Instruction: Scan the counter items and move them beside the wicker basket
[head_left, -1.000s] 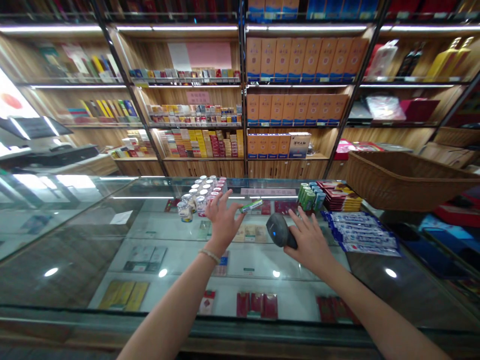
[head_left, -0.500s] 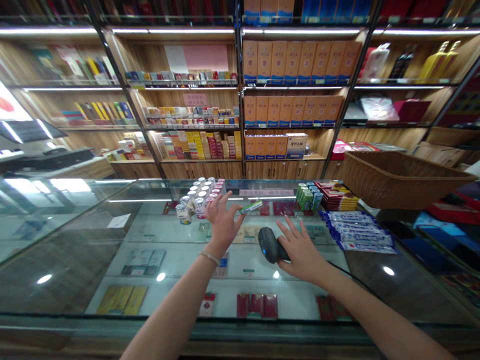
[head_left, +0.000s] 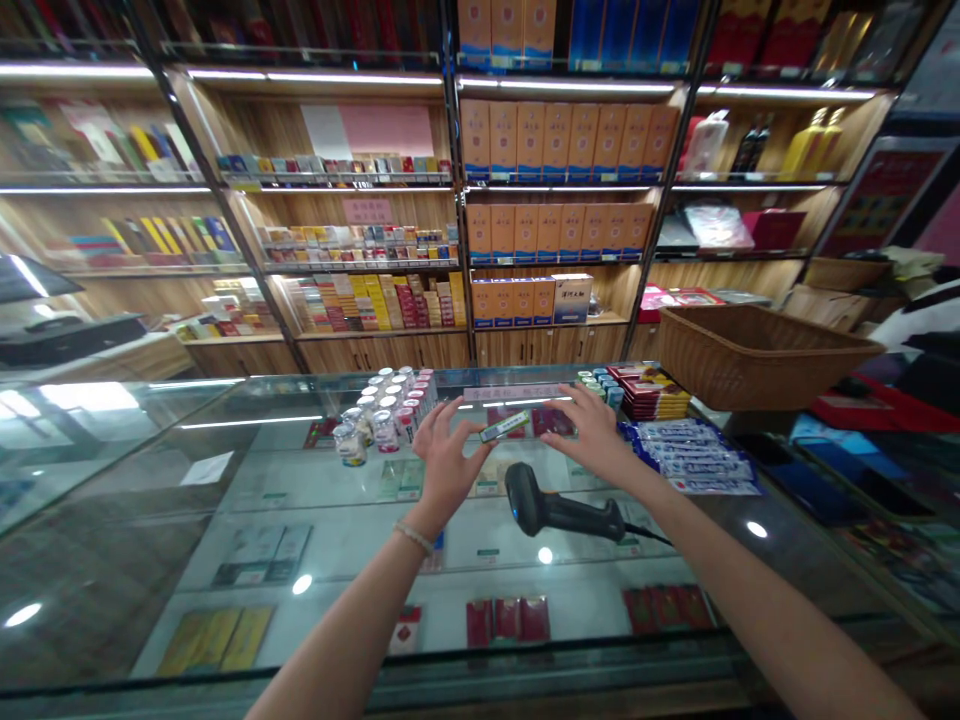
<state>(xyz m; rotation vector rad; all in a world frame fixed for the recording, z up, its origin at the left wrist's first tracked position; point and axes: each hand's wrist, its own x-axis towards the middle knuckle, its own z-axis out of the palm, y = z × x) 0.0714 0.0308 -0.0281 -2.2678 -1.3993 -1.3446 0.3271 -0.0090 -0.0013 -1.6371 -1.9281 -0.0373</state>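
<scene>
My left hand [head_left: 448, 452] pinches the end of a narrow green-and-white pack [head_left: 505, 427], the size of a gum pack, between thumb and finger, above the glass counter [head_left: 360, 550]. To its right hovers my right hand [head_left: 592, 432], fingers apart and holding nothing, its tips a short way from the pack. Below that hand a black barcode scanner [head_left: 559, 512] lies on the glass, its cord running right under my forearm. White-lidded small jars [head_left: 385, 425] stand in rows just left of my left hand.
Blue-and-white long packets [head_left: 694, 455] lie right of my right hand, before red-and-yellow boxes [head_left: 652, 395] and green tubes [head_left: 596, 380]. A wicker basket [head_left: 757, 365] stands at the back right. Paper [head_left: 208, 469] lies at left. Shelves of orange boxes [head_left: 559, 232] line the wall.
My right hand has let go of the scanner and moved up and away toward the pack, leaving the scanner lying on the glass. My left hand still holds the pack, now turned more face-up.
</scene>
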